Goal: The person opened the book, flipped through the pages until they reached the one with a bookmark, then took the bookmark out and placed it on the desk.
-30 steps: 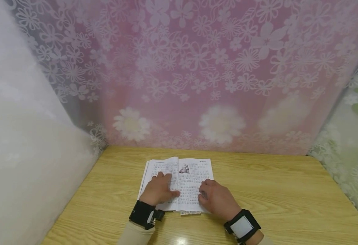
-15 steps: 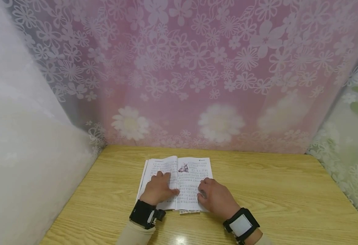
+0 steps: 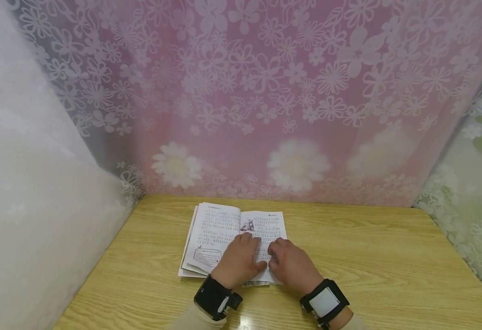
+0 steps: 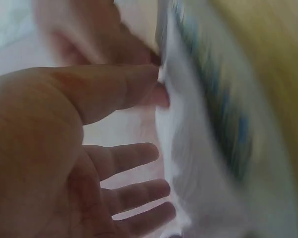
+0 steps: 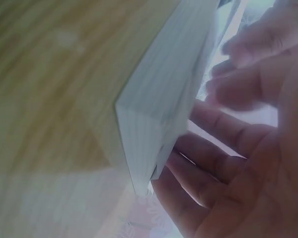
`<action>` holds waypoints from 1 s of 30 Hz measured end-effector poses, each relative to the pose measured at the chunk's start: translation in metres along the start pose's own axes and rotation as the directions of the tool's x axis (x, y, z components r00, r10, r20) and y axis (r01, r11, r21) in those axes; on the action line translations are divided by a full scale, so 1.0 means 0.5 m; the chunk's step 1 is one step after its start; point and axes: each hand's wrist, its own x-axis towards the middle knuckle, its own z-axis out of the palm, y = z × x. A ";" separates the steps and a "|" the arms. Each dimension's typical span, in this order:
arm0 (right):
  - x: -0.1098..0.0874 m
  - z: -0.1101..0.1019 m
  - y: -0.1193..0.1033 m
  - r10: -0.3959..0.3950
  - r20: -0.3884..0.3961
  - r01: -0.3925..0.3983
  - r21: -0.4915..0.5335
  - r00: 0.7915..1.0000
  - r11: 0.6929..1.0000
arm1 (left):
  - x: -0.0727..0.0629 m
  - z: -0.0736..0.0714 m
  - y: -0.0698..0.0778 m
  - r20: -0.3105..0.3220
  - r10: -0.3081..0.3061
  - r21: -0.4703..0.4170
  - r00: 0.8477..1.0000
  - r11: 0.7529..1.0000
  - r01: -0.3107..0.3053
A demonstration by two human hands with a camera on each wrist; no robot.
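We see the left hand (image 3: pixel 240 260) straight-fingered, the right hand (image 3: pixel 293 266) loosely bent, both resting on an opened white-paged book (image 3: pixel 229 231), print (image 3: pixel 218 218) unreadable, yellow wood-grain table (image 3: pixel 389 266) beneath, pink floral curtain (image 3: pixel 282 96) at twelve o'clock.

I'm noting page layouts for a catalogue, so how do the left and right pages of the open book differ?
The left page has a framed box low down; the right page has a small illustration near its top.
The left page's header print is at its upper left, the right page's at its upper right.
Both are white with rows of dark print.
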 end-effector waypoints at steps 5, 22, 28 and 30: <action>0.003 0.008 0.005 -0.010 -0.016 0.010 0.007 1.000 1.000 | 0.011 0.020 0.035 0.024 -0.048 0.011 0.999 0.999 0.048; 0.013 -0.011 0.020 0.066 -0.241 -0.037 0.122 0.968 0.992 | 0.024 0.045 0.076 -0.056 -0.208 0.004 0.977 0.978 0.208; 0.013 -0.007 0.017 0.051 -0.337 0.007 0.168 0.940 0.986 | 0.028 0.038 0.043 -0.194 -0.225 -0.196 0.955 0.963 0.187; 0.011 -0.004 0.014 0.049 -0.319 0.003 0.159 0.946 0.987 | 0.029 0.031 0.032 -0.229 -0.228 -0.250 0.946 0.953 0.169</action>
